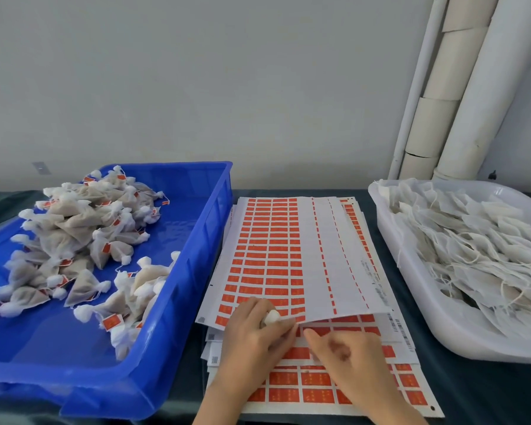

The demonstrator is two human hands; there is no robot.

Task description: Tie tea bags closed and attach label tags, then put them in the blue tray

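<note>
A blue tray (pixel 196 256) on the left holds several tied tea bags (pixel 74 240) with red tags. Sheets of red label stickers (pixel 273 250) lie in the middle of the table, the top sheet lifted at its near edge. My left hand (pixel 252 335) grips a white tea bag (pixel 272 317) over the near edge of the sheets. My right hand (pixel 347 360) rests on a lower sheet with its fingertips at a red sticker (pixel 319 331); whether it pinches the sticker is unclear. A white tray (pixel 411 302) on the right holds several untied tea bags (pixel 472 250) with strings.
The table has a dark cloth (pixel 488 391). A grey wall stands behind, with white pipes (pixel 460 87) at the back right. The blue tray's near right part shows bare floor.
</note>
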